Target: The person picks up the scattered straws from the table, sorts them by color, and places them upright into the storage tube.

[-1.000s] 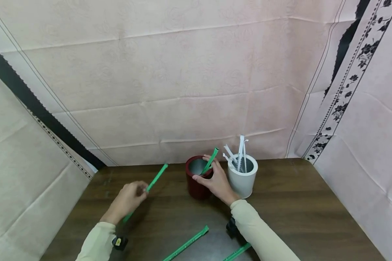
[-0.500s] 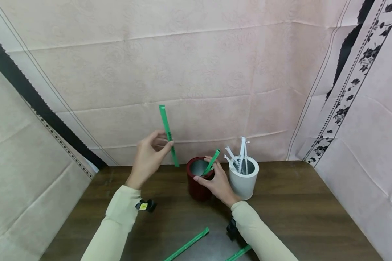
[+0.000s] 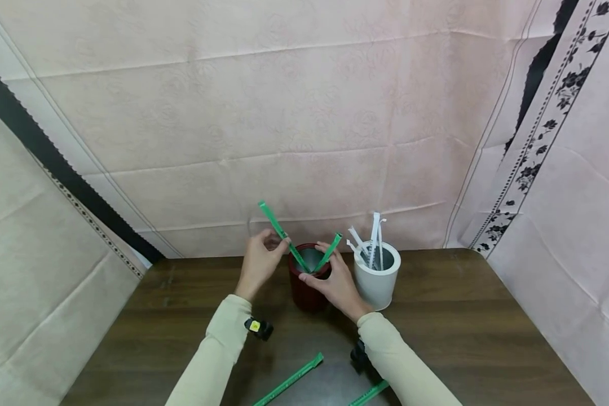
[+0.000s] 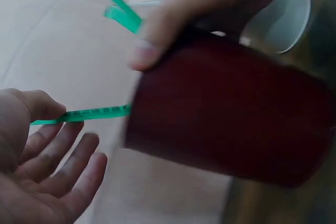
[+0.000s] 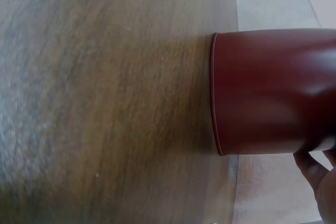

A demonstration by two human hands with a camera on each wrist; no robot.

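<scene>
My left hand [image 3: 261,259] pinches a green wrapped straw [image 3: 274,220] between thumb and fingertips. The straw slants down to the right, its lower end inside the mouth of a dark red cup [image 3: 309,296]. Printed letters show along the straw [image 4: 100,112] in the left wrist view, where its far end is hidden behind the rim. My right hand [image 3: 337,282] grips the red cup near its rim, thumb on the near side. Another green straw [image 3: 333,243] leans out of this cup by the right fingers. In the right wrist view the red cup [image 5: 268,93] stands on the table.
A white cup [image 3: 378,287] holding several white wrapped straws [image 3: 374,237] stands right beside my right hand. Two green straws lie on the brown table [image 3: 182,338] nearer me: one [image 3: 289,380] in the middle, one [image 3: 369,393] by my right forearm. Pale cloth [image 3: 284,113] hangs behind.
My left hand has lifted the green straw off the table, turned it upright, and brought it right and down into the red cup. The right hand keeps its grip on the cup.
</scene>
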